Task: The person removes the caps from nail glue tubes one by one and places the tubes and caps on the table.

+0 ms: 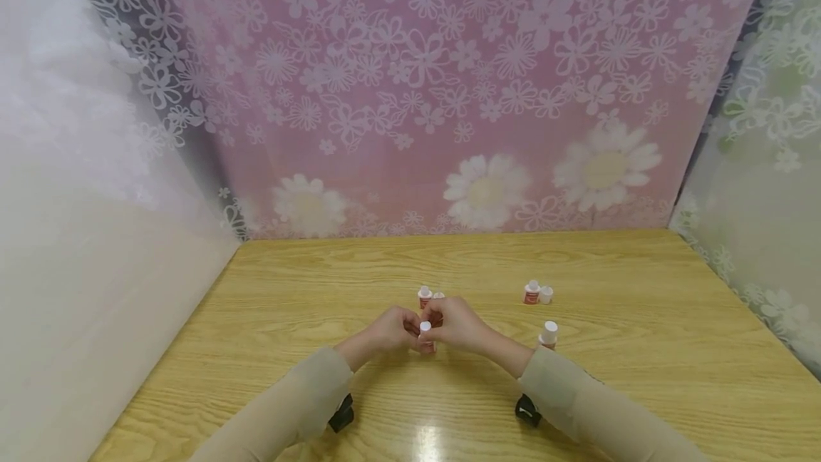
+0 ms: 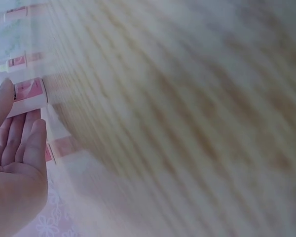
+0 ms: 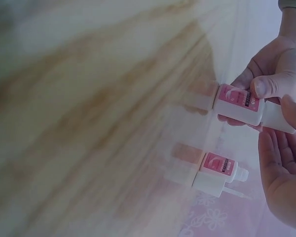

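Observation:
A small white bottle (image 3: pixel 239 103) with a pink label and white cap (image 3: pixel 277 117) stands upright on the wooden table between the two hands. My left hand (image 1: pixel 390 329) grips the bottle's body, thumb across the label in the right wrist view. With thumb and fingers my right hand (image 1: pixel 457 323) pinches the cap, which sits over the bottle's neck. Whether the cap is loose cannot be told. Just behind them stands an uncapped bottle (image 1: pixel 425 296), its cap (image 3: pixel 209 183) with a thin stem beside it. The left wrist view shows the gripped bottle (image 2: pixel 30 94) at the left edge.
Another uncapped bottle (image 1: pixel 531 294) stands farther right with a white cap (image 1: pixel 546 295) next to it. A capped bottle (image 1: pixel 548 334) is partly hidden behind the right sleeve. Flowered pink cloth (image 1: pixel 398 127) backs the table, and pale panels flank it.

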### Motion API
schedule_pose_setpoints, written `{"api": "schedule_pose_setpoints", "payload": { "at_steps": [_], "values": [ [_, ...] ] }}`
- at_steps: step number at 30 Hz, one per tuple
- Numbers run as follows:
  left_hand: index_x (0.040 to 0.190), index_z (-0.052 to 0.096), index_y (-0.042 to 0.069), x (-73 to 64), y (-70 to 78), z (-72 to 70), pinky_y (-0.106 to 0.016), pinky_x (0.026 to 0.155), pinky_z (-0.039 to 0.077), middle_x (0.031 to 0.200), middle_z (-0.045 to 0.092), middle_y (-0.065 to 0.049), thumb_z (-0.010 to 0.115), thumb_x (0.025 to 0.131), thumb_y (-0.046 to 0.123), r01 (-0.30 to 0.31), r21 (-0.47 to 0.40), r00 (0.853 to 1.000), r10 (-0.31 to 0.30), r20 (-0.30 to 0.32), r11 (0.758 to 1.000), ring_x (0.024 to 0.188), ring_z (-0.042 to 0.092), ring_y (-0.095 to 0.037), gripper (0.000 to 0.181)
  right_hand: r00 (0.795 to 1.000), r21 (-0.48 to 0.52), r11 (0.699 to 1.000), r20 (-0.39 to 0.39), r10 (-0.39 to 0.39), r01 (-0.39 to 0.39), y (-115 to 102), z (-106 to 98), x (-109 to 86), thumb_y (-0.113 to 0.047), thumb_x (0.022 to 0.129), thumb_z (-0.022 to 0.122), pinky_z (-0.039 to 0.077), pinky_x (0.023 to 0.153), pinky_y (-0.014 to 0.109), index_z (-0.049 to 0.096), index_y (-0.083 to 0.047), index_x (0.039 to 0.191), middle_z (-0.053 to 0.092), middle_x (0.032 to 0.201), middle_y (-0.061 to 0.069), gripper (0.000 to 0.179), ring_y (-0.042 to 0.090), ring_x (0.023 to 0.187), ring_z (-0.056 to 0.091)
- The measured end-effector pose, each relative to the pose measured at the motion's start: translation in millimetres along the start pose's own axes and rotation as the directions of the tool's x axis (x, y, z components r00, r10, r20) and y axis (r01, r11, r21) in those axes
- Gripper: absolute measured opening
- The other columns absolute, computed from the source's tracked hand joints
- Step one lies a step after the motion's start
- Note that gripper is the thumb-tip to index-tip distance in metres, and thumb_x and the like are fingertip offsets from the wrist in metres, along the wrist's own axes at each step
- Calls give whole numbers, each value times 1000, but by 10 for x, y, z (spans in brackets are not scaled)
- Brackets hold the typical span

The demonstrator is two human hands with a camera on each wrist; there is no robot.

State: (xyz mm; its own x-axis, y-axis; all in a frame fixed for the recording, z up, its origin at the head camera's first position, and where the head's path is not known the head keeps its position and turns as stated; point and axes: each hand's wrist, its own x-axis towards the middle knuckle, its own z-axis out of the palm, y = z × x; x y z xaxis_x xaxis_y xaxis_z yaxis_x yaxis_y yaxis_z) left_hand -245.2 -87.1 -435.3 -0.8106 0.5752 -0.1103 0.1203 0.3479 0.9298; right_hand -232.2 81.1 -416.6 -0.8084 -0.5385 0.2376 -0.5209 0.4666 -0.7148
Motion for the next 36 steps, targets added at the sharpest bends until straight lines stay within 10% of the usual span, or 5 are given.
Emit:
{"api": "schedule_pose_setpoints", "payload": {
  "at_steps": [36],
  "values": [
    [85,66,-8,56,-91,-20,-21,60,44,79,66,-14,69,71,-5,22,-60,1000,-21,23,998,72,61,-10,15,995,69,997,98,-27,20,69,-21,51,2,74,68,46,64,22,65,-4,81,62,80,1,10,16,79,58]
  ]
}}
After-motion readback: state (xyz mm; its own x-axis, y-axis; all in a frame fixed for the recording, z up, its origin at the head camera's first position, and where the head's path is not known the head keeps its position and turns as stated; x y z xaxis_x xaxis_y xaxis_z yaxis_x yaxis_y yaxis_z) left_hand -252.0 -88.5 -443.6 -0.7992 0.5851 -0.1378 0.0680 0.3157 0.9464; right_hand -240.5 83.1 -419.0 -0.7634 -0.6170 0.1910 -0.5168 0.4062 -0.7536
